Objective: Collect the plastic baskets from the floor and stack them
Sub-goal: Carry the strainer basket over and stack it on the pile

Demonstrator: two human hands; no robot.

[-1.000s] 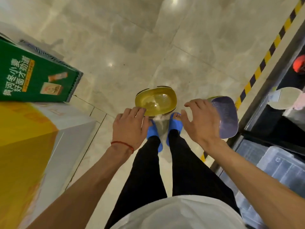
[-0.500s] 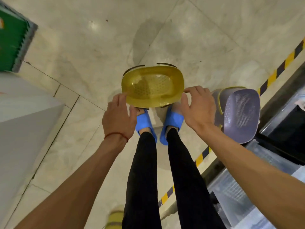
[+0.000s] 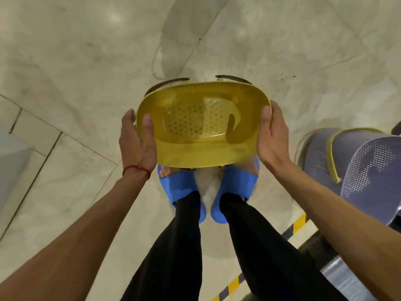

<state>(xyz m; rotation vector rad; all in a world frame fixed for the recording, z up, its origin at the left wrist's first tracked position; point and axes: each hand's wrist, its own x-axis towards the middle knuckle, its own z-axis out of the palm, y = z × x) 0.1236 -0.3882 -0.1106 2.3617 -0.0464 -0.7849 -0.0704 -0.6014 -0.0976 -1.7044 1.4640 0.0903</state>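
A yellow perforated plastic basket (image 3: 201, 127) with dark handles at its far rim is in front of my feet. My left hand (image 3: 137, 137) grips its left rim, thumb inside the basket. My right hand (image 3: 272, 135) grips the right rim, thumb on the edge. To the right, purple perforated baskets (image 3: 366, 168) sit nested on the floor with a yellow rim showing between them.
My feet in blue slippers (image 3: 184, 190) stand on the pale marble floor (image 3: 76, 72) just below the basket. A yellow-and-black striped line (image 3: 297, 224) runs along the floor at lower right, beside a dark edge. A grey box side (image 3: 10, 166) shows at far left.
Both hands went from hovering near the yellow basket to gripping its two sides. The view dropped closer to the floor, and the green box left the frame.
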